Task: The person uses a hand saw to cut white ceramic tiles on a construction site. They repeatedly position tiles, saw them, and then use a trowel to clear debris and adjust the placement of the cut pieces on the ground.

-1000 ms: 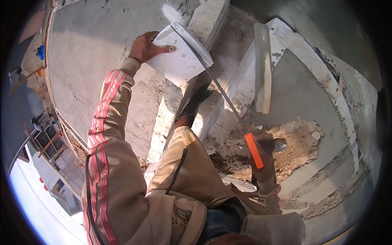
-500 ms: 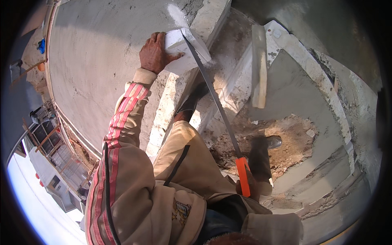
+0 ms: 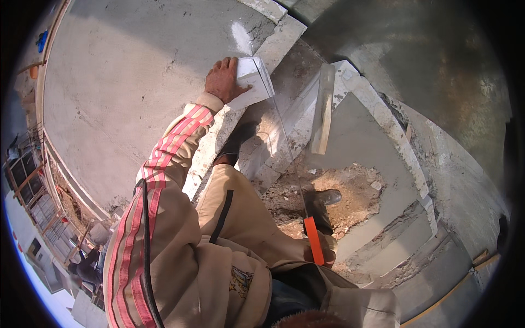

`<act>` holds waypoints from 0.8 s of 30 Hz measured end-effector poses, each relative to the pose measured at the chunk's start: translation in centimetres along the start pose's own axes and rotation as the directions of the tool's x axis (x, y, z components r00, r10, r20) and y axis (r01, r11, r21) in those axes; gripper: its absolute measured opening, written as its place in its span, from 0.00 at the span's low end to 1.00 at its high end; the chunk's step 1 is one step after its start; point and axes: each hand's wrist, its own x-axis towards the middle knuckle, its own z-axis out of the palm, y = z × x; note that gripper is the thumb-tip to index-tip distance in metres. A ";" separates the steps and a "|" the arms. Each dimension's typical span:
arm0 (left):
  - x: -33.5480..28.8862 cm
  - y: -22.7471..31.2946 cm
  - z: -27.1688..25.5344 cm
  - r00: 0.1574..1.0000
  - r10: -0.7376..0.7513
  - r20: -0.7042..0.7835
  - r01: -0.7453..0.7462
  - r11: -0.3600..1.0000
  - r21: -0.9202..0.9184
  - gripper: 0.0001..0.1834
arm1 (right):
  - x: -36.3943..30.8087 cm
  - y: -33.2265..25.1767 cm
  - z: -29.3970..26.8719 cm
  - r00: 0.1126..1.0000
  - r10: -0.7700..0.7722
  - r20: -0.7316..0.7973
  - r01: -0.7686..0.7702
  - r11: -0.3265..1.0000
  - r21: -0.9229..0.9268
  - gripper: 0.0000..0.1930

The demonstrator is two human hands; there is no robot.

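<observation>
My left hand point(image 3: 223, 82) grips a white block point(image 3: 249, 90), its thumb lying across the top face and its fingers at the far side. The block rests on the edge of a concrete ledge point(image 3: 221, 128). In my right hand point(image 3: 329, 253), partly hidden behind it, is the orange handle point(image 3: 313, 239) of a handsaw. Its long thin blade point(image 3: 286, 134) shows nearly edge-on and reaches up to the block, where its far end sits in a cut line. White dust point(image 3: 240, 38) lies on the concrete beyond.
My booted feet stand lower down, one near broken rubble point(image 3: 355, 191). A narrow pale bar point(image 3: 324, 109) leans by a white-edged, grey-plastered step point(image 3: 377, 131). A broad grey slab point(image 3: 120, 98) spreads to the left. At far left are a wooden frame and a person point(image 3: 87, 268).
The view has shifted, so the surroundings sit further left. The saw blade has turned from showing its flat side to nearly edge-on. My left hand still holds the block.
</observation>
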 end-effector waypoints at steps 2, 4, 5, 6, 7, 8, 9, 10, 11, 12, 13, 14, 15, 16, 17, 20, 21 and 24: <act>-0.8 0.8 -0.2 1.000 -0.007 -0.020 0.008 1.000 0.015 0.50 | 0.2 -0.7 -0.1 0.999 -0.046 -0.023 0.046 0.999 -0.009 0.24; -1.5 1.4 -0.2 0.999 -0.002 -0.047 0.003 1.000 0.019 0.50 | 0.3 -0.9 0.1 0.998 -0.044 -0.034 0.044 0.999 0.008 0.24; -1.6 1.6 -0.3 0.998 0.000 -0.060 0.001 1.000 0.021 0.51 | 0.7 -1.0 0.3 1.000 0.010 -0.026 -0.010 1.000 0.006 0.24; -1.8 1.5 -0.3 0.999 -0.004 -0.043 0.005 1.000 0.012 0.50 | 1.1 -1.4 0.4 0.998 0.066 -0.007 -0.066 0.998 -0.004 0.23; -2.0 1.4 -0.2 0.999 -0.005 -0.051 0.005 1.000 0.004 0.50 | 1.5 -1.6 0.6 0.993 0.121 0.009 -0.121 0.993 -0.015 0.23; -2.1 1.3 -0.1 0.998 -0.005 -0.060 0.005 1.000 -0.004 0.51 | 1.8 -1.7 0.6 0.993 0.117 0.011 -0.117 0.993 -0.019 0.23; -2.2 1.3 -0.1 0.998 -0.002 -0.071 0.001 1.000 -0.009 0.51 | 1.9 -1.7 0.6 0.994 0.111 0.009 -0.111 0.994 -0.020 0.23; -2.2 1.2 -0.1 0.998 -0.005 -0.068 0.004 1.000 -0.005 0.51 | 2.1 -1.6 0.7 0.994 0.106 0.007 -0.106 0.994 -0.020 0.23; -2.3 1.2 -0.2 0.998 -0.007 -0.064 0.007 1.000 0.000 0.51 | 2.2 -1.5 0.8 0.996 0.083 -0.008 -0.083 0.996 -0.011 0.23; -2.2 1.3 -0.2 0.998 -0.006 -0.061 0.006 1.000 0.000 0.51 | 2.3 -1.4 0.9 0.998 0.064 -0.028 -0.064 0.998 -0.007 0.22; -2.3 1.4 -0.1 0.997 -0.009 -0.076 0.009 1.000 -0.003 0.51 | 2.3 -1.4 0.9 0.998 0.045 -0.048 -0.045 0.999 -0.003 0.22; -2.3 1.4 -0.1 0.996 -0.012 -0.092 0.011 1.000 -0.005 0.50 | 2.3 -1.5 0.7 0.998 0.051 -0.027 -0.051 0.999 0.002 0.21; -2.3 1.6 0.0 0.994 -0.013 -0.105 0.013 1.000 -0.006 0.50 | 2.1 -1.7 0.3 0.998 0.060 -0.006 -0.060 0.998 0.008 0.21; -2.3 1.6 0.1 0.994 -0.014 -0.108 0.013 1.000 -0.015 0.51 | 1.9 -1.9 0.0 0.997 0.070 0.014 -0.070 0.997 0.014 0.21; -2.2 1.5 0.3 0.994 -0.015 -0.110 0.013 1.000 -0.024 0.51 | 1.8 -1.8 0.0 0.998 0.069 0.004 -0.069 0.998 0.008 0.20; -2.2 1.2 0.7 0.992 -0.033 -0.124 0.031 0.999 -0.025 0.51 | 1.6 -1.5 -0.1 0.995 0.099 0.007 -0.099 0.995 0.005 0.19; -2.2 1.1 0.6 0.990 -0.041 -0.132 0.038 0.999 -0.024 0.52 | 1.4 -1.6 -0.5 0.991 0.133 0.027 -0.133 0.991 0.008 0.19; -0.8 0.8 -0.2 0.998 -0.051 -0.028 0.049 0.997 -0.067 0.53 | 0.0 -0.5 -1.5 0.968 0.238 0.078 -0.237 0.971 -0.022 0.18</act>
